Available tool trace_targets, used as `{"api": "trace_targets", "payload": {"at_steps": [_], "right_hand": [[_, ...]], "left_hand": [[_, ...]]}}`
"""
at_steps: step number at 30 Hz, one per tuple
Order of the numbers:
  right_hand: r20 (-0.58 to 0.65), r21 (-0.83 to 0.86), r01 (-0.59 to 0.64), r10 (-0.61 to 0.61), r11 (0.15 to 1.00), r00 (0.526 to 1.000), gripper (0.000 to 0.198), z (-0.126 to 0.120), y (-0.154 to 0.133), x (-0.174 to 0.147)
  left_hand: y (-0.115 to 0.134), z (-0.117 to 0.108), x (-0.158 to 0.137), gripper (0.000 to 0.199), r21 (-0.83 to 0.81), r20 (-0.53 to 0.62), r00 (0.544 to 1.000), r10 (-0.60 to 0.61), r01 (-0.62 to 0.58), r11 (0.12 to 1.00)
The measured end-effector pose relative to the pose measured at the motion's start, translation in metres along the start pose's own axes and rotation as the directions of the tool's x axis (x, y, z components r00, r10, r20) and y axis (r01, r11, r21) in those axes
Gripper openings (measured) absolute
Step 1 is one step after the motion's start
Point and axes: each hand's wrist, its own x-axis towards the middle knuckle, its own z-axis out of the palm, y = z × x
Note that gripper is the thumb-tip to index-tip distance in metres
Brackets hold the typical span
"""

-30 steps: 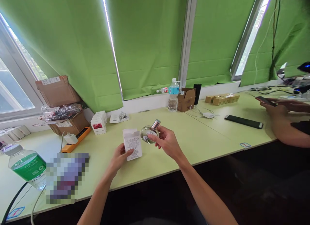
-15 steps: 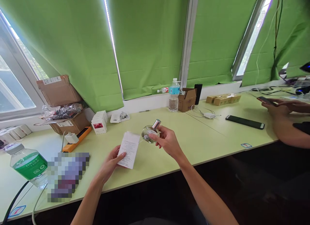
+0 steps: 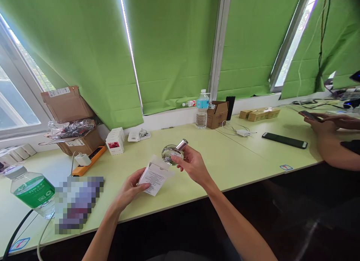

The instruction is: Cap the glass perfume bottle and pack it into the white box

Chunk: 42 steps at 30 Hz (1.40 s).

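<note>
My left hand (image 3: 135,189) is closed around a small white carton (image 3: 155,178) covered in fine print, its thumb across the printed side. The carton's top flap stands raised at the end facing the bottle. In my right hand (image 3: 194,165) is a round, clear glass perfume bottle (image 3: 168,155) with a shiny silver cap (image 3: 182,144), pinched between thumb and fingers. It is tilted, cap up to the right, just above the carton's upper end. Whether the two touch I cannot tell.
White boxes (image 3: 115,143) stand beyond my left hand, near an orange power strip (image 3: 92,159) and an opened cardboard box (image 3: 81,141). A green-labelled bottle (image 3: 33,191) is at left, a water bottle (image 3: 201,111) at the back. Right: a black phone (image 3: 284,140) and another person's hands (image 3: 327,124).
The carton has turned, leaning more to the right, and its raised flap now shows. My right hand has brought the perfume bottle slightly left, closer to the carton.
</note>
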Motion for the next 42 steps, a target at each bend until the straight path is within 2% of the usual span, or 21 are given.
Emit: {"api": "trace_targets", "payload": {"at_steps": [4, 7, 12, 21, 31, 42], "right_hand": [[0.043, -0.069, 0.047, -0.044, 0.997, 0.998, 0.030, 0.005, 0.000, -0.002], [0.068, -0.132, 0.088, -0.080, 0.987, 0.994, 0.026, 0.006, 0.000, -0.002], [0.118, -0.259, 0.228, -0.203, 0.939, 0.972, 0.021, 0.008, -0.002, -0.005], [0.102, -0.343, 0.169, -0.142, 0.924, 0.985, 0.020, 0.011, 0.009, -0.001], [0.320, -0.405, 0.319, -0.194, 0.857, 0.927, 0.025, 0.012, 0.004, -0.009], [0.391, -0.406, 0.391, -0.230, 0.826, 0.891, 0.026, 0.018, 0.005, -0.010]], "left_hand": [[-0.001, 0.001, 0.000, 0.054, 0.017, 0.025, 1.000, 0.019, -0.019, 1.000], [-0.003, 0.000, 0.002, 0.055, 0.025, 0.000, 1.000, 0.026, -0.026, 0.999], [-0.005, 0.000, 0.003, 0.056, 0.024, -0.029, 0.999, 0.025, -0.025, 0.999], [-0.006, -0.001, 0.003, 0.048, 0.062, -0.021, 0.998, 0.052, -0.051, 0.997], [-0.010, -0.003, 0.005, 0.046, 0.104, -0.073, 0.994, 0.083, -0.075, 0.992], [-0.017, 0.001, 0.006, 0.038, 0.215, -0.129, 0.989, 0.073, -0.044, 0.976]]}}
